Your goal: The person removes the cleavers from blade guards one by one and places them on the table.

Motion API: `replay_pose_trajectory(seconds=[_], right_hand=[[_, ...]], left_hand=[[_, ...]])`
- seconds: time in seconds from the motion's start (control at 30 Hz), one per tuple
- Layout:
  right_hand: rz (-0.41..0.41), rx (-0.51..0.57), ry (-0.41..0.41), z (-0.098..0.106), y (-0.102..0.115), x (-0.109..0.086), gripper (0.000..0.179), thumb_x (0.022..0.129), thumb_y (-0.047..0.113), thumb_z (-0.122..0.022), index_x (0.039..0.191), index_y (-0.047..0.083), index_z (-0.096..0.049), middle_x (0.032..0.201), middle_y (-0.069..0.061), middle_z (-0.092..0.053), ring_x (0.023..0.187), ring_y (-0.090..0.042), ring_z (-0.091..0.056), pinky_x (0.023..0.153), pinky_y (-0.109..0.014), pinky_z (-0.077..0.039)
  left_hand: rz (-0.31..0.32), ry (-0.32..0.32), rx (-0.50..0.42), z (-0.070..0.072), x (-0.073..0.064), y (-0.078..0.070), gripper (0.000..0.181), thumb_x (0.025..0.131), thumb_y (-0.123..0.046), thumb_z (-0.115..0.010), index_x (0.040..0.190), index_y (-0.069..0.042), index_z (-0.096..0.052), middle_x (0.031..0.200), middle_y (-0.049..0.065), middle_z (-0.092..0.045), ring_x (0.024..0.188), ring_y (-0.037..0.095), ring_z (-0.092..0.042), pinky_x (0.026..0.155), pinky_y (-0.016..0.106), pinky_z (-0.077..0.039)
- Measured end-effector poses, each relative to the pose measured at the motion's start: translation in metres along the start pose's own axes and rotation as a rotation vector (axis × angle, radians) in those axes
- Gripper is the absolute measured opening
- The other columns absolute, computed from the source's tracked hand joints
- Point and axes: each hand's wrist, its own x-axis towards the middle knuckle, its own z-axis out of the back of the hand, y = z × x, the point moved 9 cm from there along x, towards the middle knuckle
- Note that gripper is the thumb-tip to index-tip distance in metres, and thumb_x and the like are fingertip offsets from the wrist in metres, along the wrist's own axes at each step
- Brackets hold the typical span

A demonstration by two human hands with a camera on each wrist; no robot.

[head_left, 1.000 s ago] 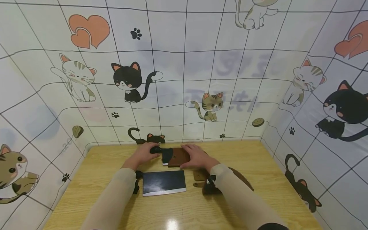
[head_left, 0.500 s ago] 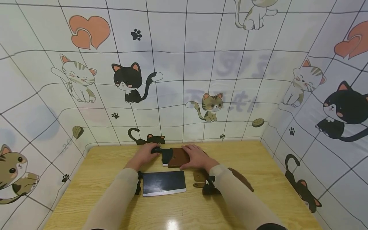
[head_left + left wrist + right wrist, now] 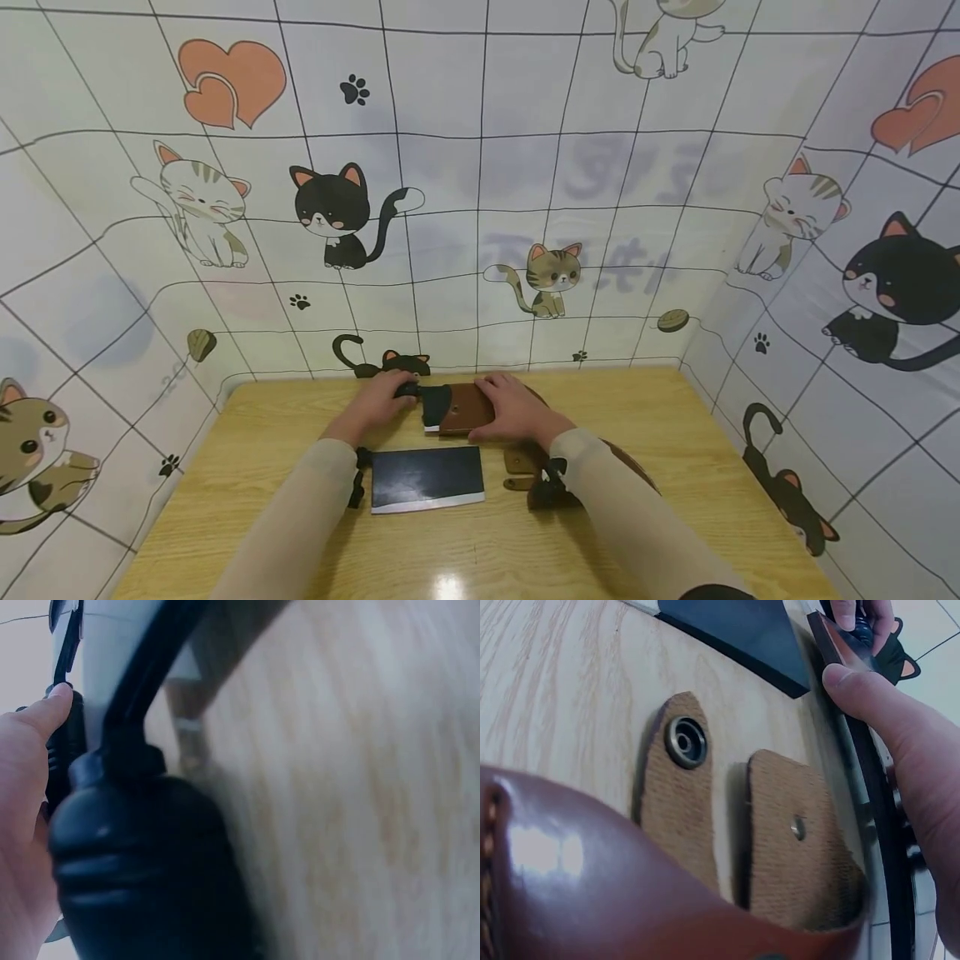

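At the back of the table, a cleaver [image 3: 435, 407] with a dark blade and bright edge lies mostly inside a brown leather sheath [image 3: 467, 408]. My left hand [image 3: 377, 402] grips its black handle [image 3: 69, 742], thumb along the top in the left wrist view. On the sheath's right end, my right hand [image 3: 517, 410] holds with thumb at the near edge and fingers at the far side. Nearer lies a second, larger bare cleaver [image 3: 427, 477], its ribbed handle [image 3: 150, 870] partly hidden under my left wrist. Part of the blade in the sheath is hidden.
A second brown leather sheath [image 3: 615, 885] lies beneath my right forearm, its snap strap [image 3: 679, 802] and a flap [image 3: 795, 832] spread towards the bare blade. The wooden table [image 3: 465, 558] ends at a cat-printed wall covering [image 3: 450, 208] at the back and sides.
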Motion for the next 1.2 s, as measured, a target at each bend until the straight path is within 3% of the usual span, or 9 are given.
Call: replay_pose_trajectory(seconds=[0.27,0.57,0.73,0.97,1.2], right_hand=[[0.021,-0.039,-0.033,0.014,0.001,-0.004,0.124,0.08,0.089,-0.074,0.172,0.013,-0.04,0.165,-0.008,-0.046,0.153,-0.031,-0.04,0.122,-0.053,-0.04],[0.065,-0.086,-0.038,0.034,0.015,-0.01,0.118,0.083,0.088,-0.073,0.17,0.013,-0.043,0.158,-0.004,-0.05,0.141,-0.024,-0.047,0.118,-0.047,-0.043],[0.071,-0.107,-0.038,0.043,0.018,-0.015,0.117,0.084,0.088,-0.071,0.172,0.018,-0.04,0.159,-0.004,-0.049,0.142,-0.023,-0.046,0.118,-0.047,-0.043],[0.097,-0.106,-0.055,0.055,0.024,-0.02,0.117,0.085,0.084,-0.075,0.171,0.014,-0.041,0.16,-0.007,-0.049,0.145,-0.027,-0.046,0.119,-0.049,-0.042],[0.09,-0.111,-0.052,0.058,0.025,-0.018,0.123,0.083,0.083,-0.078,0.173,0.011,-0.037,0.164,-0.01,-0.046,0.151,-0.032,-0.042,0.124,-0.053,-0.037]], left_hand=[[-0.013,0.008,0.061,0.014,-0.001,-0.013,0.044,0.108,-0.029,-0.074,0.146,-0.009,-0.067,0.139,0.016,-0.068,0.13,0.044,-0.063,0.108,0.065,-0.049],[-0.023,-0.03,0.028,0.024,-0.004,-0.012,0.042,0.102,-0.03,-0.077,0.14,-0.013,-0.072,0.136,0.008,-0.072,0.121,0.036,-0.071,0.102,0.06,-0.054],[-0.025,-0.047,0.01,0.032,-0.005,-0.019,0.042,0.097,-0.032,-0.076,0.135,-0.014,-0.074,0.131,0.004,-0.074,0.113,0.032,-0.072,0.098,0.06,-0.055],[-0.018,-0.092,0.031,0.044,-0.001,-0.025,0.026,0.094,-0.036,-0.079,0.118,-0.028,-0.075,0.112,-0.005,-0.073,0.087,0.018,-0.064,0.083,0.052,-0.055],[-0.006,-0.086,0.042,0.053,0.002,-0.031,0.02,0.095,-0.033,-0.081,0.113,-0.027,-0.075,0.109,-0.005,-0.073,0.085,0.016,-0.062,0.08,0.05,-0.052]])
